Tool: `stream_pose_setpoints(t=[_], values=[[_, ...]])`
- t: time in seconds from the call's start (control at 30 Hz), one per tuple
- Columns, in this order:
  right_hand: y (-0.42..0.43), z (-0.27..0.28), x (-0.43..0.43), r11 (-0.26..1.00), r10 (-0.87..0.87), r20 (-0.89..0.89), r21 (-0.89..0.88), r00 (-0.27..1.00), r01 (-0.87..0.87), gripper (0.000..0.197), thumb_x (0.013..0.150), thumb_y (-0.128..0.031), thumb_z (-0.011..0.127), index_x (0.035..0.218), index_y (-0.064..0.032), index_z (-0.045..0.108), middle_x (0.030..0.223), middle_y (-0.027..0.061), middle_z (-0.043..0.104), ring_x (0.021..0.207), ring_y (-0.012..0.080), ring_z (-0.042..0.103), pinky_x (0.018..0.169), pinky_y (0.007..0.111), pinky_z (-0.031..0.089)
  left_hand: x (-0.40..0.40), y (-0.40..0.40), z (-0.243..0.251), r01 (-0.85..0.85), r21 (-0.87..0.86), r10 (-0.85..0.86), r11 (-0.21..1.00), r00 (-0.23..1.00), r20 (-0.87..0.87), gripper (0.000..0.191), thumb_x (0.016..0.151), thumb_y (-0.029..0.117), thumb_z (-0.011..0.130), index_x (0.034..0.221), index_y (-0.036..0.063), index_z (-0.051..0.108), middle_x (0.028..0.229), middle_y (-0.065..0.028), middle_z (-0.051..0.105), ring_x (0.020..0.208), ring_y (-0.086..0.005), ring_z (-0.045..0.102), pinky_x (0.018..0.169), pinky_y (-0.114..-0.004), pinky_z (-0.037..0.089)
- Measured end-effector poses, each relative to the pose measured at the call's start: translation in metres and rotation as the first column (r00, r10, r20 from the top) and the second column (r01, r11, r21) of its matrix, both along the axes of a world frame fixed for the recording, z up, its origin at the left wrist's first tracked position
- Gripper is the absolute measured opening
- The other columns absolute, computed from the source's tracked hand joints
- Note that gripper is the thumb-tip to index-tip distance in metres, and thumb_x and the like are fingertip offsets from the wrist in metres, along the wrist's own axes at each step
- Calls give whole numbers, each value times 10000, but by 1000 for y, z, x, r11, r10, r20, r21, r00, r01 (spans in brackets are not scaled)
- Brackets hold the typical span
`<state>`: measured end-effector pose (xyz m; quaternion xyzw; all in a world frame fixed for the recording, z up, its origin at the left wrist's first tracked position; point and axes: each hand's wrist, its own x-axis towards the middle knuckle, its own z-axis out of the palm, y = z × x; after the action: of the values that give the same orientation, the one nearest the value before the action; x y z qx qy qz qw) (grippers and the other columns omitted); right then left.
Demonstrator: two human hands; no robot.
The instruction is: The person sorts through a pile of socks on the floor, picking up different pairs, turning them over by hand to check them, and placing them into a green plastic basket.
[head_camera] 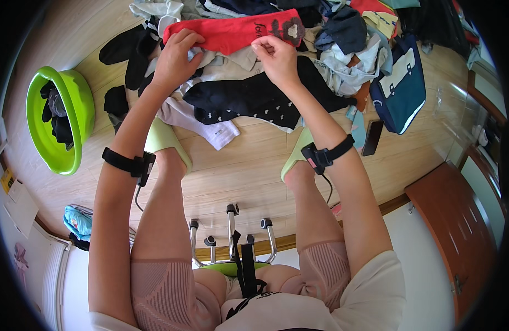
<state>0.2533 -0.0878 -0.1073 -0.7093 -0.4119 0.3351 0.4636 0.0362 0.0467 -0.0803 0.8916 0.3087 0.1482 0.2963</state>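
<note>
A red sock with a dark flower pattern and lettering lies stretched out across the pile of clothes. My left hand grips it near its left end, fingers over the cloth. My right hand pinches its lower edge beside the lettering, thumb against fingertips. Below the hands lie black socks, one with small white marks, and a white sock on the wood floor. More black socks lie left of my left hand. Mixed socks and cloths are heaped to the right.
A green plastic basin with dark socks inside stands at the left. To the right are a blue and teal bag and a black phone on the floor. My feet, in pale green slippers, rest near the pile. A chair base is beneath me.
</note>
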Motion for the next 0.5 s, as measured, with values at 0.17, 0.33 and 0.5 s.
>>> stream_pose_setpoints(t=[0.17,0.33,0.5], values=[[-46,35,-26,945,236,-197,-180,951,-272,55,906,-85,681,892,-32,678,738,9,644,670,73,567,609,247,471,-10,2,-2,1,2,-1,1000,1000,-13,289,755,62,695,1040,65,649,1089,-90,625,1064,-334,581,950,-411,469],[-147,32,-78,491,771,-334,-232,543,-840,84,847,-117,601,828,-44,639,775,138,654,734,344,637,675,442,507,0,0,-3,4,2,-4,1000,1000,9,288,756,69,698,1040,64,650,1083,-90,622,1065,-332,581,945,-412,469],[-204,31,-112,65,945,-304,-197,124,-978,124,819,-103,583,857,-94,701,857,132,691,869,352,670,736,480,521,-1,-2,-1,-5,28,5,1000,1000,5,284,753,73,703,1031,55,649,1065,-93,613,1042,-331,583,923,-412,475]])
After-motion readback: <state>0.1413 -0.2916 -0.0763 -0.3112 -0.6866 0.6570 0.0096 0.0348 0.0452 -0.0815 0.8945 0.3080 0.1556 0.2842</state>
